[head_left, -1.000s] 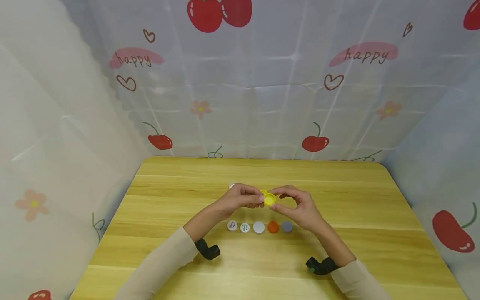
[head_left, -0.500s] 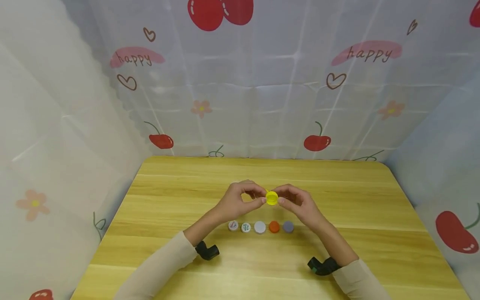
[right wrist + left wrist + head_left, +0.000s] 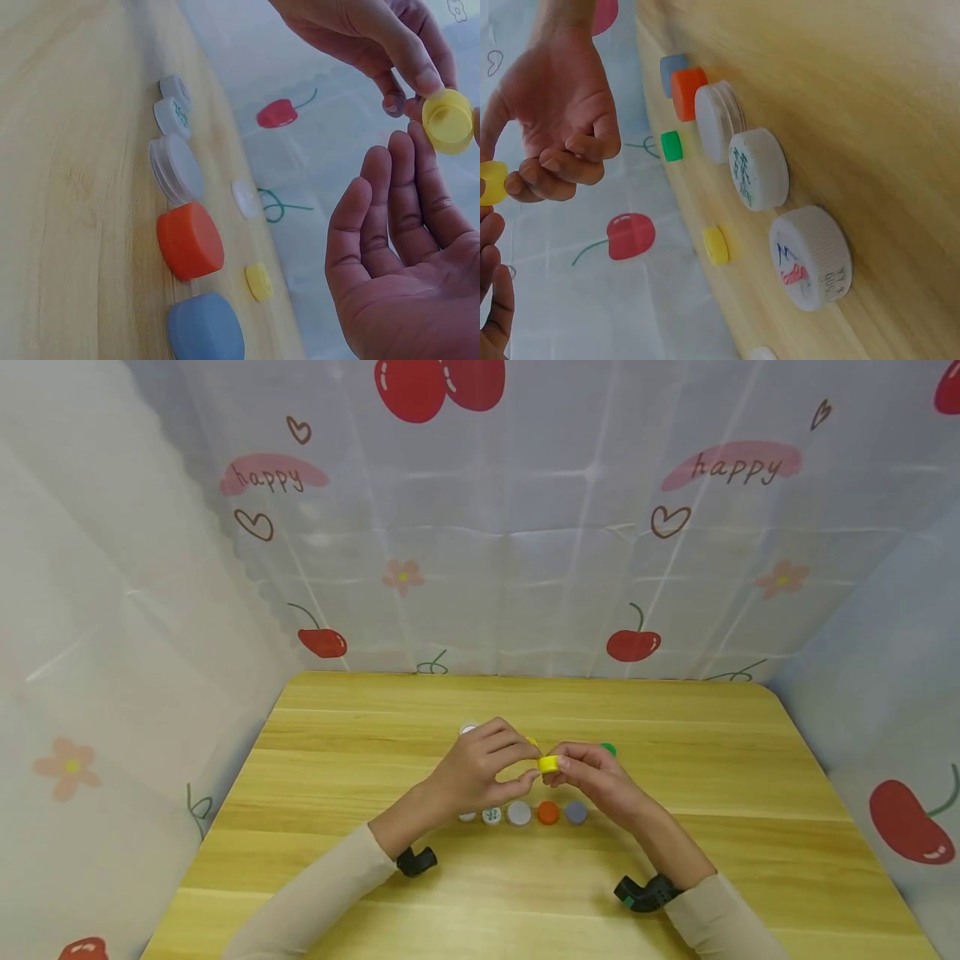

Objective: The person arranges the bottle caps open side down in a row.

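A yellow bottle cap (image 3: 549,764) is held above the table, seen side-on in the head view. My right hand (image 3: 600,777) pinches it between thumb and fingers. In the right wrist view the yellow cap's hollow (image 3: 448,120) shows. My left hand (image 3: 480,768) hovers at the cap's left side, thumb and index finger spread apart. Whether a left fingertip touches the cap is hard to tell. Below both hands runs a row of caps: a white one with a red and blue drawing (image 3: 810,259), one with green print (image 3: 491,816), a whitish one (image 3: 518,813), an orange one (image 3: 548,812) and a lavender one (image 3: 576,812).
Behind the hands on the wooden table (image 3: 360,727) lie a white cap (image 3: 468,728), another yellow cap (image 3: 715,245) and a green cap (image 3: 608,749). A printed curtain (image 3: 495,552) hangs along the table's far edge. Black wrist cameras (image 3: 645,893) sit on both wrists.
The yellow cap has turned from showing its hollow to side-on in the head view. The left thumb and index finger have come off their pinch. The green cap now shows behind the right hand.
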`<state>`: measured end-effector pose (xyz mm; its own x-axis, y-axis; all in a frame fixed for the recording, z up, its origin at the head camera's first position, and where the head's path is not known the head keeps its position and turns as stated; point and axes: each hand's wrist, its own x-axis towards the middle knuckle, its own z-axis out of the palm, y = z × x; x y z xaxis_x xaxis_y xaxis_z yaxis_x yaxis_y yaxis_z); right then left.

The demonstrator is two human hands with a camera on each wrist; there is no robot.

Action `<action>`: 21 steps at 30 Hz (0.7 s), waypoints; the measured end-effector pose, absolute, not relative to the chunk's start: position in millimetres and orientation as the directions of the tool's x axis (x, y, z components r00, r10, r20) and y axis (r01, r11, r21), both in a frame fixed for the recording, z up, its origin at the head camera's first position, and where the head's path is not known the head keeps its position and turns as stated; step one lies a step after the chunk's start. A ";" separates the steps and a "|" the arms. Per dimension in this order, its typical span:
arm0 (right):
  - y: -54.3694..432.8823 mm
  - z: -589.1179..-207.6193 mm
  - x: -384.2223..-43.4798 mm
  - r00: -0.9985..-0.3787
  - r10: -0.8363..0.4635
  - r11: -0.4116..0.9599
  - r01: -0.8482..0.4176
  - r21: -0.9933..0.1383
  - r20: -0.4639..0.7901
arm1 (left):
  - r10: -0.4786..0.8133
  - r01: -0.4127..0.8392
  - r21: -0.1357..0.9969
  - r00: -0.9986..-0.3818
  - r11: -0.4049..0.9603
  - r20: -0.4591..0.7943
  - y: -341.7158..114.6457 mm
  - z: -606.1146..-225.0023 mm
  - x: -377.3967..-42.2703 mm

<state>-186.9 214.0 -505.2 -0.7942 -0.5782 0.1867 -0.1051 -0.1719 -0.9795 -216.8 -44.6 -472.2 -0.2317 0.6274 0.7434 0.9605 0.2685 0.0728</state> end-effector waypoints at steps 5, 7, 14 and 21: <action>214.4 -506.4 -186.7 -0.806 -0.569 -0.144 -0.099 -0.985 0.164 | 0.621 0.960 0.068 -0.228 0.270 0.750 -44.1 -474.8 -216.7; 214.7 -506.9 -186.1 -0.815 -0.556 -0.133 -0.106 -0.985 0.163 | 0.620 0.956 0.106 -0.260 0.274 0.740 -44.1 -476.0 -215.8; 211.2 -506.3 -180.3 -0.855 -0.425 -0.052 -0.305 -0.951 0.298 | 0.560 0.789 0.573 -0.584 0.222 0.587 -43.3 -484.9 -209.1; 208.0 -502.3 -172.7 -0.830 -0.311 0.105 -0.514 -0.851 0.463 | 0.526 0.746 0.645 -0.621 0.168 0.581 -41.3 -490.7 -206.0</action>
